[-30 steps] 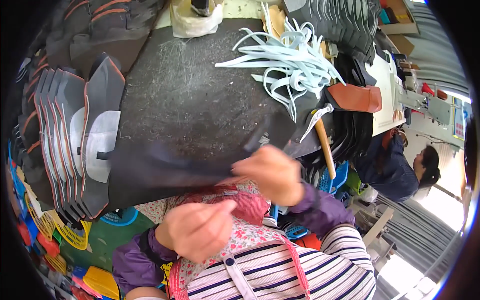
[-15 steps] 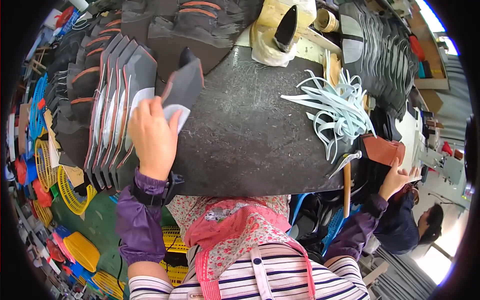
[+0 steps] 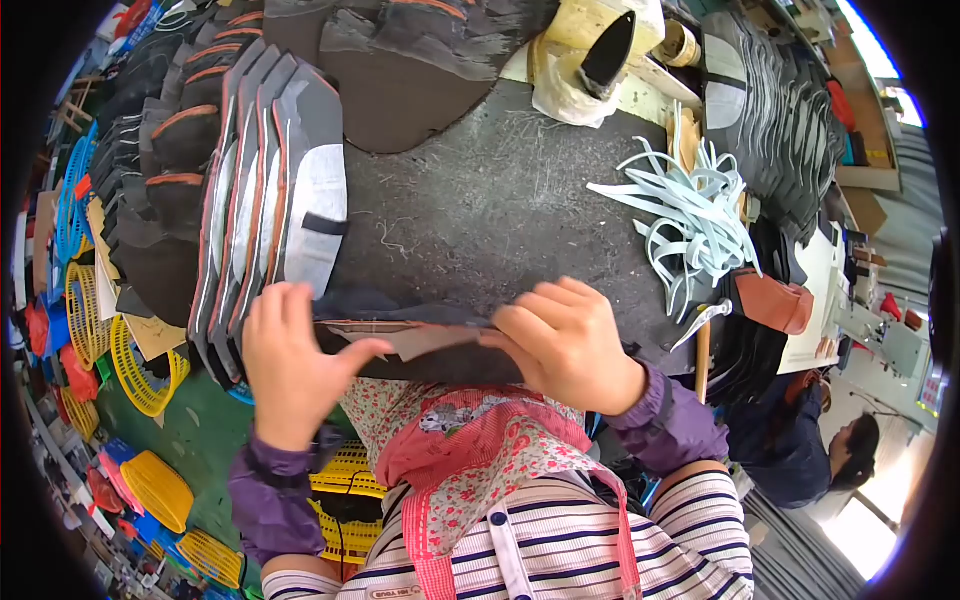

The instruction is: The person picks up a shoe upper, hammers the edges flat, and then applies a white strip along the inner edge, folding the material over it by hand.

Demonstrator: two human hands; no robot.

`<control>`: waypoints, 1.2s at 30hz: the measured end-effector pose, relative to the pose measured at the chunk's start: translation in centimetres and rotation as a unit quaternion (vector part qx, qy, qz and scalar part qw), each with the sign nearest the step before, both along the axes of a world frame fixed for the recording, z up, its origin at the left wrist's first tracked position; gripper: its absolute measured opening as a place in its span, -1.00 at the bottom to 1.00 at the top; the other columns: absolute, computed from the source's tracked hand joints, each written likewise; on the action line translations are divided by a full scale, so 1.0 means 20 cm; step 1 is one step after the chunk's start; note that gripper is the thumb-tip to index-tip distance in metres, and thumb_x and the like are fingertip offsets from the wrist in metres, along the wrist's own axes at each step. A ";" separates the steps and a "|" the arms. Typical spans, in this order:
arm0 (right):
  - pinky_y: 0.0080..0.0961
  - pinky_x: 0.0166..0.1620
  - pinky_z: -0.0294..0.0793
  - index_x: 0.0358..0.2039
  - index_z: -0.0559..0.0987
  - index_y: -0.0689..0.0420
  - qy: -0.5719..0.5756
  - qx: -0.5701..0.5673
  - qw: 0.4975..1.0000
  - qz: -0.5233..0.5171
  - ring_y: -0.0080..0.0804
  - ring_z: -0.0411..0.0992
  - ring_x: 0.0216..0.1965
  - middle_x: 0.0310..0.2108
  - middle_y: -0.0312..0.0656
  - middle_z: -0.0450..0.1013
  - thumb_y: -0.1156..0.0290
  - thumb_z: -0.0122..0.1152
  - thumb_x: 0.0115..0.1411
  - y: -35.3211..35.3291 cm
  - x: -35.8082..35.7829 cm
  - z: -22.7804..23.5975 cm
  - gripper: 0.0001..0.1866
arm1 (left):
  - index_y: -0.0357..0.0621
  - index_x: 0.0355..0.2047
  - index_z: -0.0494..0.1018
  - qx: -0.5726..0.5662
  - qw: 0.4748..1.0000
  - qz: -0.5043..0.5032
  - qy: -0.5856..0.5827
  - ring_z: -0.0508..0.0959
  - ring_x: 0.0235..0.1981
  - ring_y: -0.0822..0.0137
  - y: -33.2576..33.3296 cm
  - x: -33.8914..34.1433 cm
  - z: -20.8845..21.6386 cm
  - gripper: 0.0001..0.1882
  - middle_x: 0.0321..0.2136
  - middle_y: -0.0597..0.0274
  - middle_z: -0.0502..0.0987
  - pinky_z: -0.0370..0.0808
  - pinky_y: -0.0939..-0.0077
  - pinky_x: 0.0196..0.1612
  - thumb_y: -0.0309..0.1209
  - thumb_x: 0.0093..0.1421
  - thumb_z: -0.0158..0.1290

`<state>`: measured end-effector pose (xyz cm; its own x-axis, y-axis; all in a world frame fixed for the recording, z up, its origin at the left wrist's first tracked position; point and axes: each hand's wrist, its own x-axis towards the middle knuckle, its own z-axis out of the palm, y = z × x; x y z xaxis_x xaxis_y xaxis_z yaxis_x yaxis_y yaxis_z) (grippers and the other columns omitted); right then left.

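Note:
Near the table's front edge, a dark leather-like piece (image 3: 420, 338) with a reddish edge and a greyish-tan underside is stretched between my hands. My left hand (image 3: 292, 365) holds its left end, thumb laid over the near side and fingers behind. At the right end my right hand (image 3: 570, 345) pinches it between thumb and curled fingers. Beside my left hand stands an overlapping row of similar dark pieces (image 3: 300, 110) with reddish edges and pale grey patches. The piece's far side is partly hidden by its fold.
A tangle of pale blue strips (image 3: 695, 215) lies right on the black table (image 3: 470, 220). A hammer (image 3: 703, 350) and a reddish-brown piece (image 3: 775, 302) are at the right edge. Behind stand a yellowish block (image 3: 560, 60) and stacked grey pieces (image 3: 770, 110). Another person (image 3: 800, 440) sits at right.
My left hand has brought the dark piece from the row toward the front edge. My right hand has left the reddish-brown piece, moved left and gripped the dark piece's right end.

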<state>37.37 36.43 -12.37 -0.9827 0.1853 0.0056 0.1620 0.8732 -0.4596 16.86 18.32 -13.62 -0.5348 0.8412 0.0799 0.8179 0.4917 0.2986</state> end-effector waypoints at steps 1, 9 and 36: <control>-0.33 -0.28 0.44 -0.33 0.55 0.17 0.013 -0.068 0.998 -0.008 -0.22 0.51 -0.36 -0.41 -0.16 0.52 0.35 0.45 -0.07 -0.02 0.04 0.00 -0.69 | -0.25 -0.36 0.48 -0.002 1.000 -0.003 -0.003 0.51 -0.19 0.01 -0.04 -0.03 0.01 -0.59 -0.34 0.06 0.47 0.45 0.20 -0.17 -0.35 -0.20 0.38; -0.39 -0.48 0.41 -0.40 0.54 0.22 -0.057 -0.379 0.910 -0.156 -0.15 0.49 -0.55 -0.60 -0.10 0.46 0.44 0.41 0.05 0.00 0.38 0.06 -0.80 | -0.28 -0.48 0.48 -0.037 0.967 -0.230 -0.103 0.52 -0.14 0.03 -0.09 -0.12 0.04 -0.57 -0.23 -0.01 0.53 0.45 0.21 -0.16 -0.24 -0.21 0.42; -0.33 -0.13 0.43 0.00 0.40 0.27 -0.008 0.020 0.870 -0.493 -0.02 0.40 -0.24 -0.21 0.02 0.39 0.61 0.24 0.11 0.23 1.21 -0.23 -0.58 | -0.24 -0.20 0.54 0.078 0.896 -0.341 -0.275 0.52 -0.31 0.12 0.78 0.81 -0.31 -0.73 -0.32 0.13 0.52 0.50 0.26 -0.22 -0.51 0.04 0.19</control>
